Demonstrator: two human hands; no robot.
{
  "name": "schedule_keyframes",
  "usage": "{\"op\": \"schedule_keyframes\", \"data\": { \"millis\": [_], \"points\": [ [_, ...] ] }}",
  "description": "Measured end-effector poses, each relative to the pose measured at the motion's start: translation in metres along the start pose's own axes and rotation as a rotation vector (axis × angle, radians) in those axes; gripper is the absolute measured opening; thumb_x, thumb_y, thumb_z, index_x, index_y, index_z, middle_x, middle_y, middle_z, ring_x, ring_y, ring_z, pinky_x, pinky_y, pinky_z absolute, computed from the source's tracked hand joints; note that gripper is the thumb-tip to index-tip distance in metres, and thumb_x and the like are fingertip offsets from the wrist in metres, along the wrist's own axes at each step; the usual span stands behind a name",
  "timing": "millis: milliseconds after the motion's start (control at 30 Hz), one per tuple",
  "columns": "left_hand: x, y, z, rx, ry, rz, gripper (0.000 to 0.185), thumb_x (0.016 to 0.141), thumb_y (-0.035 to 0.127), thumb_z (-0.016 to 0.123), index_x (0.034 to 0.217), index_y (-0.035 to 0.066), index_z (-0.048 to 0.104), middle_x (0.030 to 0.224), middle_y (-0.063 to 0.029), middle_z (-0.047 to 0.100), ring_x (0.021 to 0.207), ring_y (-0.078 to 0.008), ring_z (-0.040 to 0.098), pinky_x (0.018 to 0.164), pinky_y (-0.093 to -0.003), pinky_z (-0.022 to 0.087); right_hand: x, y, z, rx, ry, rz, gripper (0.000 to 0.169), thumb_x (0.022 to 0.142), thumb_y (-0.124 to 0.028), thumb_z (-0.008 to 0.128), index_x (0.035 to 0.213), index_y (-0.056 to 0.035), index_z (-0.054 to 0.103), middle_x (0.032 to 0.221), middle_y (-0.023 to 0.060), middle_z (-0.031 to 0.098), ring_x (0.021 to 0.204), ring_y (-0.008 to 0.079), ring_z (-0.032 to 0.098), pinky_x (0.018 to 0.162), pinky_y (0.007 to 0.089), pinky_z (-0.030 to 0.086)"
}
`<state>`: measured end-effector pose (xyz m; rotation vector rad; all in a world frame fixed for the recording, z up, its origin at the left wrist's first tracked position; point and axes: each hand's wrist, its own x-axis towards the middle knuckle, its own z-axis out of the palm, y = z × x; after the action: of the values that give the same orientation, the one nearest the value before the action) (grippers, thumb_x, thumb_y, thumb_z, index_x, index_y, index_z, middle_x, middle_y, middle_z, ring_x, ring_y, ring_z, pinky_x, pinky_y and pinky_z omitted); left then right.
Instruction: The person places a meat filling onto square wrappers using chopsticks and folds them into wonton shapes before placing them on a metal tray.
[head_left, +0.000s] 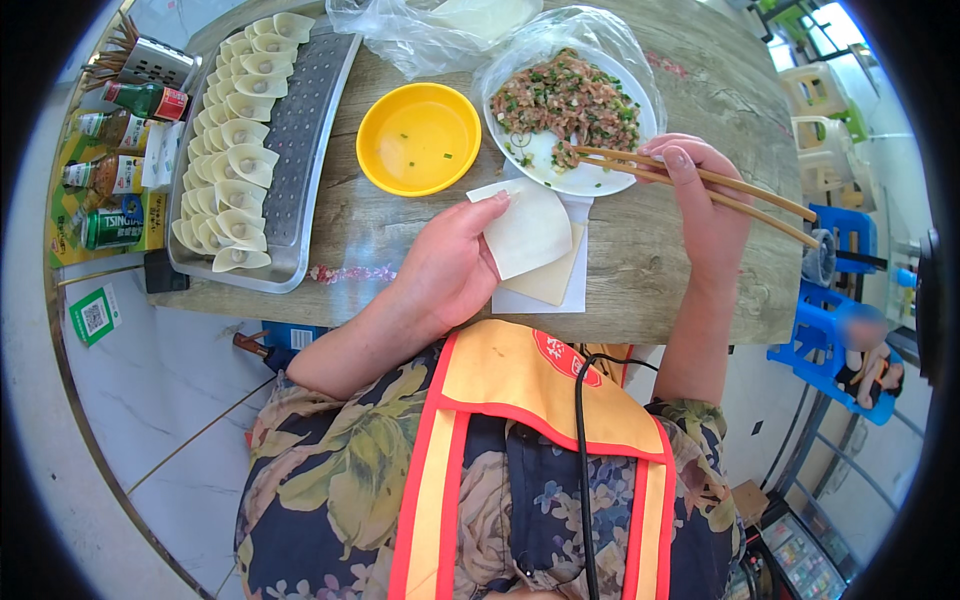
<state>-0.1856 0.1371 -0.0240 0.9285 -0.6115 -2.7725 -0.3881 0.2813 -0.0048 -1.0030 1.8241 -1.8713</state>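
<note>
A square dough wrapper (529, 229) lies across my left hand (457, 259), pinned by the thumb. My right hand (697, 180) grips a pair of wooden chopsticks (739, 191); their tips hold a small lump of minced filling (565, 155) at the near edge of the white plate (600, 184). Minced meat with chopped green onion (574, 97) is heaped on that plate. Below my left hand's wrapper, more wrappers (555, 274) rest on a white sheet (576, 296). A yellow bowl (418, 139) with liquid and green bits stands left of the plate. Folded wontons (244, 161) line a perforated metal tray (296, 150).
Clear plastic bags (442, 34) lie at the table's far side. Bottles (146, 100), a green can (112, 229) and a metal chopstick holder (157, 64) stand left of the tray. A person (870, 367) is on blue stools (814, 322) at right.
</note>
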Motion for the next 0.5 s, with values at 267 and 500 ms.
{"op": "schedule_keyframes", "data": {
  "millis": [267,500],
  "points": [
    [0.002,0.003,0.004,-0.002,-0.015,0.012,0.040,0.107,0.015,0.040,0.139,-0.009,0.044,0.139,-0.0215,0.056,0.131,-0.0308,0.055,0.115,-0.0464,0.041,0.000,0.003,0.004,0.000,-0.046,0.041,0.015,0.097,-0.006,0.063,0.096,0.0060,0.071,0.091,0.0115,0.073,0.082,0.0160,0.070,0.076,0.0286,0.058],
    [0.003,0.006,0.005,-0.015,-0.031,0.013,0.041,0.108,0.017,0.039,0.140,-0.009,0.043,0.140,-0.0216,0.055,0.131,-0.0312,0.054,0.115,-0.0463,0.041,-0.006,-0.007,0.005,0.024,-0.103,0.023,0.013,0.096,-0.003,0.063,0.094,0.0057,0.071,0.094,0.0130,0.072,0.083,0.0163,0.069,0.075,0.0295,0.058]
  ]
}}
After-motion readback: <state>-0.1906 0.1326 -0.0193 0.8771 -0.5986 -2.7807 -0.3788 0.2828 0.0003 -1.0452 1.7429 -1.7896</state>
